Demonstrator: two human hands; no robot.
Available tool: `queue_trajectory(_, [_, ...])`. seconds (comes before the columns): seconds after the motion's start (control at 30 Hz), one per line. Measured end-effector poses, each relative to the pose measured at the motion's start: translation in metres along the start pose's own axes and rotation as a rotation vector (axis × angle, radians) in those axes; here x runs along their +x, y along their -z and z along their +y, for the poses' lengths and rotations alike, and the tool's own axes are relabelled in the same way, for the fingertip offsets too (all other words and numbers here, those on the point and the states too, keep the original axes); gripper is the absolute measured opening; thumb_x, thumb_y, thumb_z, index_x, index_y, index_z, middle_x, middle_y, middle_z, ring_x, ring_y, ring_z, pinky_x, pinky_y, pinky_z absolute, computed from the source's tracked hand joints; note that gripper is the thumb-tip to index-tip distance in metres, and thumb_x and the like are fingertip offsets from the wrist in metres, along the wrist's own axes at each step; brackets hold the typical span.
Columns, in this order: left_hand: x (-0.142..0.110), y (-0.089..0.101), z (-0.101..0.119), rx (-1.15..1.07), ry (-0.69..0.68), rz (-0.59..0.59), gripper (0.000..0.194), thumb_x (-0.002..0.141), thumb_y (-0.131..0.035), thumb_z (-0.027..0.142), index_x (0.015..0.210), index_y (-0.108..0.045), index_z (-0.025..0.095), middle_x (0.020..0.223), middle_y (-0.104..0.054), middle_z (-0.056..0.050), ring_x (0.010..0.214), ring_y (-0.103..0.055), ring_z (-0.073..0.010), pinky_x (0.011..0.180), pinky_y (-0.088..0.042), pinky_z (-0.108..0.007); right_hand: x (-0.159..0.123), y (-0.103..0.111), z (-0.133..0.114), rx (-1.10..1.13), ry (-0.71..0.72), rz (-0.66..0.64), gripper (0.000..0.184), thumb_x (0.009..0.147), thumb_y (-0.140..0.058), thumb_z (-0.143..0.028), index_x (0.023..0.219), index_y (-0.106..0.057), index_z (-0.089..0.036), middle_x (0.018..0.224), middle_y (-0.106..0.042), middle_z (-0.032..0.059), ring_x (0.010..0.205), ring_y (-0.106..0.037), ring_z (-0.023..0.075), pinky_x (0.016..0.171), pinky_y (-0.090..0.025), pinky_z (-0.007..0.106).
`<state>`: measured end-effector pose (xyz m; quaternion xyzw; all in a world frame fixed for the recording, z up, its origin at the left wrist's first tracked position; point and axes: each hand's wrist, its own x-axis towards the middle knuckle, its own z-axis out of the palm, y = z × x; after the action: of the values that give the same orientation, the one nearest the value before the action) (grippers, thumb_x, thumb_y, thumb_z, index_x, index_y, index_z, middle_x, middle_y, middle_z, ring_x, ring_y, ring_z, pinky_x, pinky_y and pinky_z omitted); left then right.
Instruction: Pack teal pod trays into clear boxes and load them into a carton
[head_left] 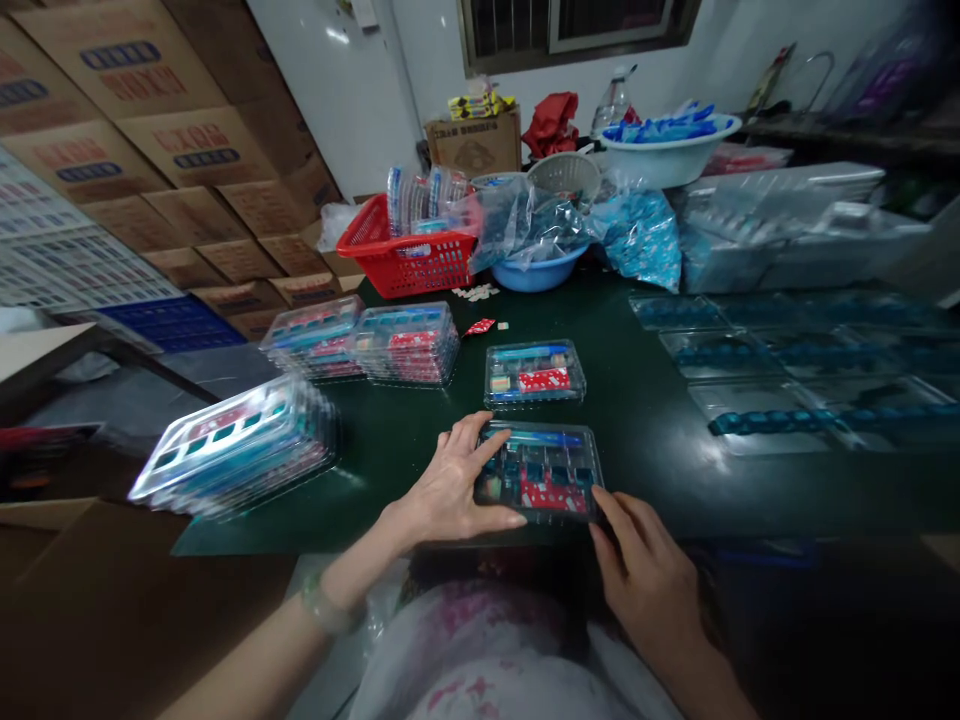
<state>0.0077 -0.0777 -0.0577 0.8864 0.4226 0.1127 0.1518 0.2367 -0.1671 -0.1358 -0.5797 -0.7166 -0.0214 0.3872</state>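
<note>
A clear plastic blister pack (541,470) with blue, red and dark pieces inside lies on the dark green table (645,400) close to its near edge. My left hand (448,492) grips the pack's left side, thumb under the near edge and fingers curled over the top. My right hand (637,565) holds the pack's near right corner with its fingertips. A second filled pack (534,373) lies just beyond it. Stacks of closed packs stand to the left: one tilted stack (236,445) at the table's left edge and two stacks (364,342) farther back.
A red basket (405,255), a blue bowl (536,272) with plastic bags, a white basin (667,150) and a cardboard box (474,140) crowd the far side. Empty clear trays (795,350) spread over the right. Cartons (150,150) are stacked at the left wall.
</note>
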Motion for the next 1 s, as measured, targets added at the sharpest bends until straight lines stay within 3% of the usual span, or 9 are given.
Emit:
queue_trajectory(0.1, [0.003, 0.008, 0.000, -0.020, -0.018, 0.007, 0.091, 0.055, -0.067, 0.060, 0.131, -0.034, 0.023, 0.134, -0.026, -0.017, 0.121, -0.026, -0.0357, 0.093, -0.031, -0.056, 0.001, 0.003, -0.003, 0.124, -0.045, -0.023, 0.035, 0.084, -0.048, -0.019, 0.119, -0.049, -0.019, 0.104, -0.054, 0.0091, 0.093, -0.054, 0.0199, 0.078, -0.047, 0.034])
queue_trajectory(0.23, [0.003, 0.012, 0.000, -0.066, -0.024, 0.060, 0.091, 0.055, -0.071, 0.050, 0.132, -0.031, 0.022, 0.132, -0.025, -0.015, 0.120, -0.026, -0.0319, 0.097, -0.030, -0.051, 0.008, 0.012, -0.009, 0.351, -0.174, -0.053, 0.031, 0.084, -0.047, -0.020, 0.115, -0.052, -0.021, 0.107, -0.052, 0.0089, 0.087, -0.056, 0.0177, 0.072, -0.050, 0.031])
queue_trajectory(0.37, [0.000, 0.009, 0.003, -0.093, 0.014, 0.157, 0.089, 0.056, -0.071, 0.046, 0.131, -0.030, 0.022, 0.132, -0.025, -0.014, 0.120, -0.026, -0.0311, 0.097, -0.030, -0.050, 0.025, 0.023, -0.022, 0.706, -0.374, -0.064, 0.040, 0.086, -0.044, -0.024, 0.126, -0.039, -0.024, 0.113, -0.052, 0.0105, 0.093, -0.057, 0.0195, 0.071, -0.053, 0.032])
queue_trajectory(0.47, [0.001, 0.006, 0.011, -0.096, 0.057, 0.265, 0.087, 0.057, -0.070, 0.046, 0.131, -0.031, 0.022, 0.132, -0.026, -0.014, 0.120, -0.027, -0.0312, 0.095, -0.031, -0.049, 0.042, 0.022, -0.037, 0.979, -0.536, 0.031, 0.054, 0.085, -0.047, -0.029, 0.134, -0.024, -0.025, 0.112, -0.054, 0.0119, 0.095, -0.058, 0.0220, 0.069, -0.055, 0.035])
queue_trajectory(0.6, [0.007, -0.004, 0.029, -0.073, 0.155, 0.463, 0.084, 0.058, -0.068, 0.046, 0.130, -0.032, 0.022, 0.131, -0.025, -0.014, 0.119, -0.028, -0.0322, 0.095, -0.030, -0.050, 0.067, 0.011, -0.052, 1.064, -0.615, 0.174, 0.057, 0.082, -0.054, -0.030, 0.132, -0.026, -0.026, 0.100, -0.059, 0.0080, 0.082, -0.062, 0.0188, 0.068, -0.055, 0.034])
queue_trajectory(0.7, [0.012, -0.008, 0.036, -0.116, 0.194, 0.522, 0.089, 0.057, -0.069, 0.051, 0.132, -0.030, 0.023, 0.134, -0.023, -0.013, 0.121, -0.027, -0.0325, 0.095, -0.031, -0.050, 0.089, 0.012, -0.053, 0.974, -0.558, 0.210, 0.054, 0.082, -0.054, -0.028, 0.130, -0.029, -0.024, 0.088, -0.060, 0.0043, 0.071, -0.062, 0.0159, 0.059, -0.053, 0.028])
queue_trajectory(0.8, [0.014, 0.005, 0.037, -0.139, 0.164, 0.552, 0.088, 0.059, -0.069, 0.051, 0.132, -0.029, 0.024, 0.137, -0.024, -0.013, 0.123, -0.027, -0.0321, 0.097, -0.030, -0.050, 0.115, 0.030, -0.051, 0.805, -0.379, 0.186, 0.056, 0.083, -0.052, -0.024, 0.133, -0.027, -0.023, 0.084, -0.059, 0.0025, 0.066, -0.059, 0.0144, 0.056, -0.051, 0.027])
queue_trajectory(0.93, [0.013, 0.050, 0.037, -0.031, 0.031, 0.825, 0.067, 0.072, -0.064, 0.035, 0.130, -0.033, 0.022, 0.135, -0.033, -0.012, 0.124, -0.031, -0.0278, 0.101, -0.027, -0.046, 0.152, 0.062, -0.055, 0.540, -0.045, 0.017, 0.059, 0.082, -0.048, -0.018, 0.135, -0.024, -0.024, 0.081, -0.057, 0.0001, 0.064, -0.056, 0.0127, 0.062, -0.050, 0.028])
queue_trajectory(1.0, [0.013, 0.076, 0.040, 0.050, -0.085, 0.836, 0.060, 0.074, -0.063, 0.030, 0.128, -0.037, 0.022, 0.131, -0.040, -0.011, 0.120, -0.036, -0.0262, 0.101, -0.029, -0.045, 0.169, 0.072, -0.061, 0.405, 0.130, -0.103, 0.060, 0.081, -0.047, -0.015, 0.136, -0.024, -0.025, 0.078, -0.058, -0.0011, 0.064, -0.056, 0.0126, 0.063, -0.048, 0.027])
